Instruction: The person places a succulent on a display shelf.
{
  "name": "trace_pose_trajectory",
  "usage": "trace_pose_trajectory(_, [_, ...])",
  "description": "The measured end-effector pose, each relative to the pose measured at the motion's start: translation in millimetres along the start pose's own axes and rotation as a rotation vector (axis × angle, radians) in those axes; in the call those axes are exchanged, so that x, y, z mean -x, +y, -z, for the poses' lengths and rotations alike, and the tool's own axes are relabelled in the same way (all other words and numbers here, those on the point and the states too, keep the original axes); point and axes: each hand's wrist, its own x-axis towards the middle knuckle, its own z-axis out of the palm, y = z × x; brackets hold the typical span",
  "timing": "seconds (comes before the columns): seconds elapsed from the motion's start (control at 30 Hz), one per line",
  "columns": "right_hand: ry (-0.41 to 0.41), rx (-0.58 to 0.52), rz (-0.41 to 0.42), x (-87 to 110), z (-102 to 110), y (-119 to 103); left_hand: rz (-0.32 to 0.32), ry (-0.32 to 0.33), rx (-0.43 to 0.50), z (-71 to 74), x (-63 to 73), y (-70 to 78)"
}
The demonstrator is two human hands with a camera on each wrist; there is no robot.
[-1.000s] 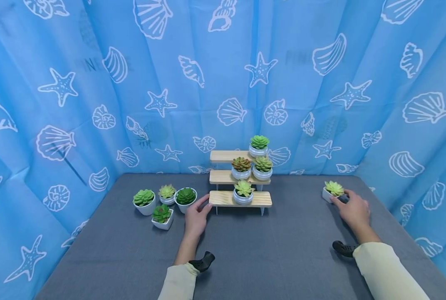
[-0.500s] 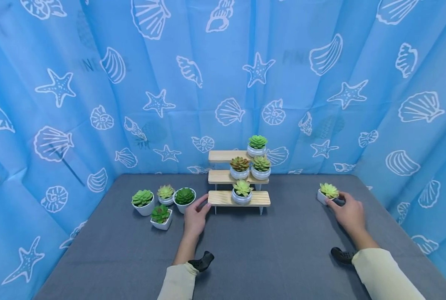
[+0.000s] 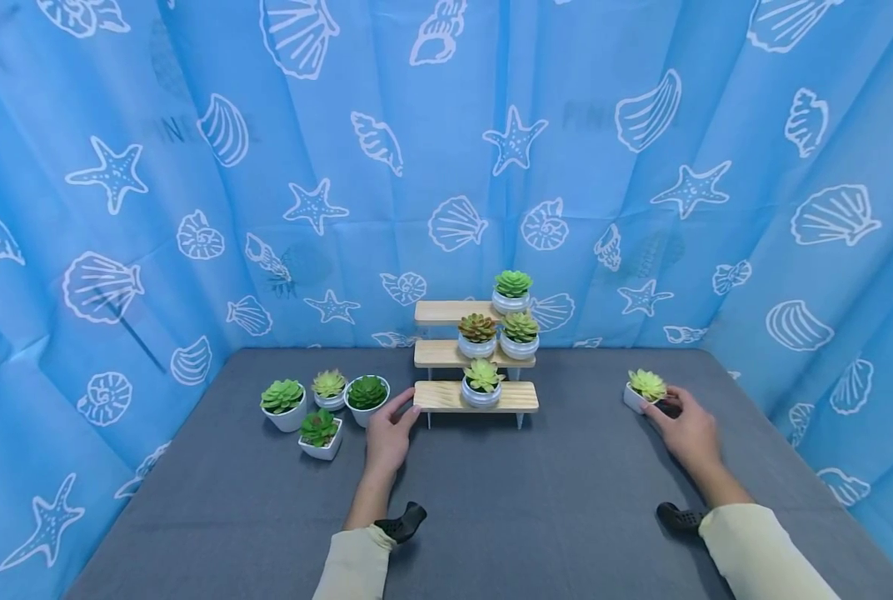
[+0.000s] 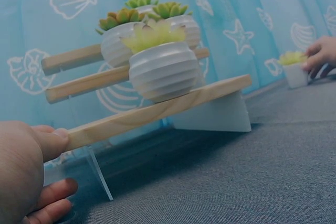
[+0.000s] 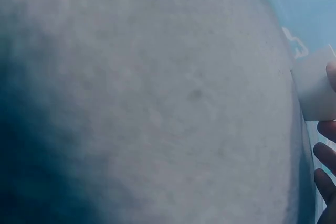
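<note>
My left hand [image 3: 388,437] pinches the left end of the lowest step of a three-tier wooden display stand [image 3: 439,395]; in the left wrist view its thumb lies on the plank [image 4: 113,123] and other fingers hang below. Over at the right, my right hand [image 3: 690,430] grips a square white pot [image 3: 633,399] with a pale green succulent [image 3: 647,383], low over the table. The same pot [image 5: 315,85] shows at the right edge of the right wrist view. On the stand sit several round-potted succulents, among them a yellow-green one [image 3: 482,377] on the lowest step and a reddish one [image 3: 477,327] above.
Left of the stand, several more potted succulents stand in a group: a dark green one [image 3: 367,392], a square-potted one [image 3: 320,434] and a bright green one [image 3: 282,403]. A grey cloth [image 3: 544,500] covers the table; a blue shell-print curtain [image 3: 386,67] hangs behind.
My right hand and the square-potted succulent have shifted slightly left. The left hand stays at the stand's end, and the whole view has drifted a little.
</note>
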Motion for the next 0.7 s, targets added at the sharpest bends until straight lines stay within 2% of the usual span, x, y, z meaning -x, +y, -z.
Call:
trace_pose_trajectory(0.3, [-0.035, -0.003, 0.082, 8.5, -2.7, -11.0, 0.005, 0.003, 0.001, 0.2, -1.2, -0.5])
trace_pose_trajectory(0.7, [-0.057, -0.030, 0.105, 21.8, -8.0, -24.7, -0.008, -0.004, 0.008, 0.2, 0.4, 0.6])
